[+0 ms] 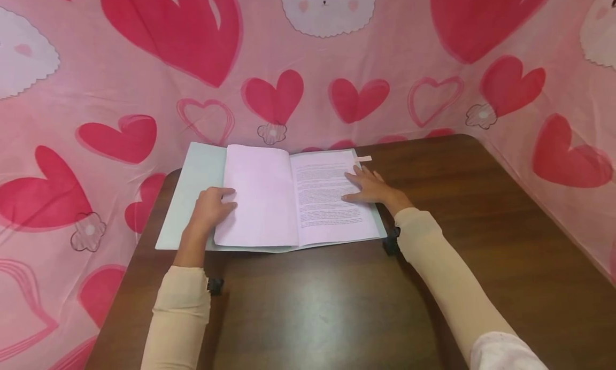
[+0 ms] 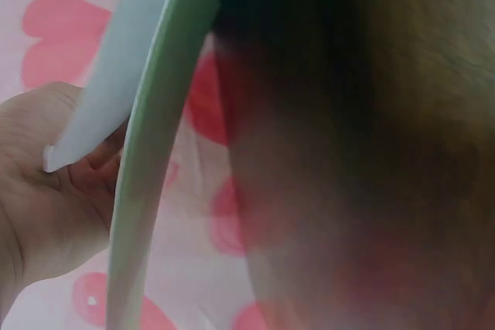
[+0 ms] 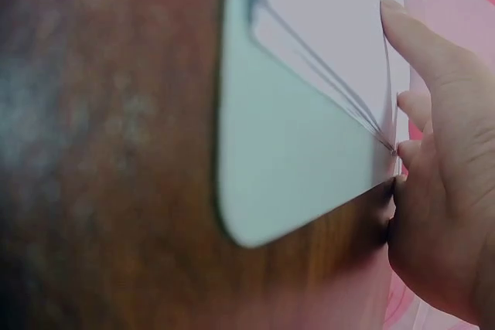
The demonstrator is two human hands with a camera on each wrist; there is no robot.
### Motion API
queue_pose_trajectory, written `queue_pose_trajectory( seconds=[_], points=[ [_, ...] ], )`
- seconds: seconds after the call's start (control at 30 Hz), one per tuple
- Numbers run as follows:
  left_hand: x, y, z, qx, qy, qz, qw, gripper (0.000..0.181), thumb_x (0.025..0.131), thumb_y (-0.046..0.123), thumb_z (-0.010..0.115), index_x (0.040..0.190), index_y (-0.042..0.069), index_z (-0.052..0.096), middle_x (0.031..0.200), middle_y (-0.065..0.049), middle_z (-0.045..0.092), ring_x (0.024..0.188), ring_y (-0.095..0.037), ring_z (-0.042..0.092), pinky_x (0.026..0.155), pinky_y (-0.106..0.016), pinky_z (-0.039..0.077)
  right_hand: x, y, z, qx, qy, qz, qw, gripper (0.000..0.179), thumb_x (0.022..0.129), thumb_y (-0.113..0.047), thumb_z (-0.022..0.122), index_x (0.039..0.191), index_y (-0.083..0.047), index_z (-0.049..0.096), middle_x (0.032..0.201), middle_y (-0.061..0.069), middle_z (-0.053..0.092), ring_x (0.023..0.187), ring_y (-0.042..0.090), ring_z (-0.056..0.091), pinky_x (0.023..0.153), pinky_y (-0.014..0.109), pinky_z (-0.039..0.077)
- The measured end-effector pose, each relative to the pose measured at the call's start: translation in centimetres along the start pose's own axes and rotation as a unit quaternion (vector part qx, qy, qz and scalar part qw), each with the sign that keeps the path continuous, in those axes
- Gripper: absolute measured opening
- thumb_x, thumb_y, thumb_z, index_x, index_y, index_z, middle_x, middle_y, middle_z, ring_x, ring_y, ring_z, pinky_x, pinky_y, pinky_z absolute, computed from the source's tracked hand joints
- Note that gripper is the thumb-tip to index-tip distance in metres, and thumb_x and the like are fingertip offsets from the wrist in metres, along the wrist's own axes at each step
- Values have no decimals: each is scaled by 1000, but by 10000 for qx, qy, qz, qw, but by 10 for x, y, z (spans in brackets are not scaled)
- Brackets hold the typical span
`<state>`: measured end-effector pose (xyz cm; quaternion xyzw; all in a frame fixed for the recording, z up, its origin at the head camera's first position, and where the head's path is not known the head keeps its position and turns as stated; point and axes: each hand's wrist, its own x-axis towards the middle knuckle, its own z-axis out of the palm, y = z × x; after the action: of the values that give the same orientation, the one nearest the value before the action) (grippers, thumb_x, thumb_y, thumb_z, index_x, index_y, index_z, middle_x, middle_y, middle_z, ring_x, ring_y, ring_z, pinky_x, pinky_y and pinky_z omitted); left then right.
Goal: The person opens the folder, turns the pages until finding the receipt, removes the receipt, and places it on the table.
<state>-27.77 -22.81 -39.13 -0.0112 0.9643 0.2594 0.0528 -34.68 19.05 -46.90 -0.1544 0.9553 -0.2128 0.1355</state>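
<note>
An opened pale green folder (image 1: pixel 192 193) with white pages lies near the table's back edge. My left hand (image 1: pixel 209 207) holds the outer edge of the turned blank-looking page (image 1: pixel 260 199), thumb and forefinger over it. In the left wrist view the left hand (image 2: pixel 54 183) has fingers between the white sheet (image 2: pixel 131 67) and the green cover (image 2: pixel 155 144). My right hand (image 1: pixel 372 187) rests with spread fingers on the right edge of the printed page (image 1: pixel 327 215). In the right wrist view the thumb (image 3: pixel 429 44) of the right hand lies over the stacked pages (image 3: pixel 332 36).
A small pale tab (image 1: pixel 364 159) sticks out from the upper right of the pages. The brown wooden table (image 1: pixel 313 306) extends in front of the folder and to the right. A pink heart-printed cloth (image 1: pixel 394 54) hangs behind and at both sides.
</note>
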Motion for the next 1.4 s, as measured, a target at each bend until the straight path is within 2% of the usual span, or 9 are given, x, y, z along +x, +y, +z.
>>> queue_pose_trajectory(
  seconds=[0.27,0.47,0.67,0.77,0.9,1.03,1.2,1.27,1.4],
  points=[
    [9,-20,17,29,-126,-77,9999,48,100,13,59,145,-1,52,153,-30,47,148,-48,37,121,-60,32,-1,0,0,-38,-44,117,9999,96,88,-60,64,164,-24,18,174,12,-3,160,40,-11,127,61,-9],
    [11,-28,31,130,-228,112,9996,45,102,11,56,144,-3,53,152,-28,48,148,-47,37,122,-60,31,0,0,-1,-29,-65,123,9999,96,88,-62,62,164,-26,17,174,11,-3,161,39,-11,128,61,-10],
    [10,-32,38,177,-366,71,9991,44,103,9,55,145,-4,52,151,-30,47,147,-47,38,121,-60,32,2,3,0,-62,-57,72,9999,98,87,-64,62,164,-28,15,175,8,-4,161,38,-12,128,59,-11],
    [10,-32,40,238,-400,102,9989,44,102,8,55,144,-5,52,147,-32,48,142,-48,43,119,-59,36,2,4,0,-51,-43,62,10000,98,86,-65,63,164,-29,16,175,7,-4,161,37,-13,128,59,-11],
    [11,-31,46,475,-346,40,9983,46,103,21,56,143,-1,55,149,-32,42,138,-49,42,116,-63,38,0,6,0,0,-33,69,10000,98,86,-64,64,164,-29,16,175,6,-4,161,37,-13,128,59,-11],
    [10,-27,51,828,-314,19,9961,60,101,45,52,144,3,55,162,-30,24,147,-52,24,115,-73,27,-1,5,0,1,-64,97,9999,99,86,-64,64,164,-28,16,175,7,-5,161,37,-13,128,59,-11],
    [10,-18,56,1543,-162,462,9868,78,98,57,50,151,0,44,165,-32,20,155,-54,7,117,-80,6,-1,5,0,11,-59,113,9999,99,85,-64,65,164,-28,16,175,7,-4,161,38,-12,128,59,-11],
    [9,-13,58,1739,-107,592,9829,83,96,60,50,153,0,40,165,-32,21,156,-53,5,118,-79,0,-1,5,0,47,-60,106,9999,99,85,-64,65,164,-28,17,175,7,-4,161,38,-12,128,59,-11],
    [9,-4,61,1954,7,874,9768,83,94,63,51,153,4,43,164,-30,27,157,-50,10,120,-77,-1,-1,5,-1,50,-66,76,9999,98,86,-63,65,164,-27,17,175,8,-4,161,38,-12,128,59,-11]
  ],
)
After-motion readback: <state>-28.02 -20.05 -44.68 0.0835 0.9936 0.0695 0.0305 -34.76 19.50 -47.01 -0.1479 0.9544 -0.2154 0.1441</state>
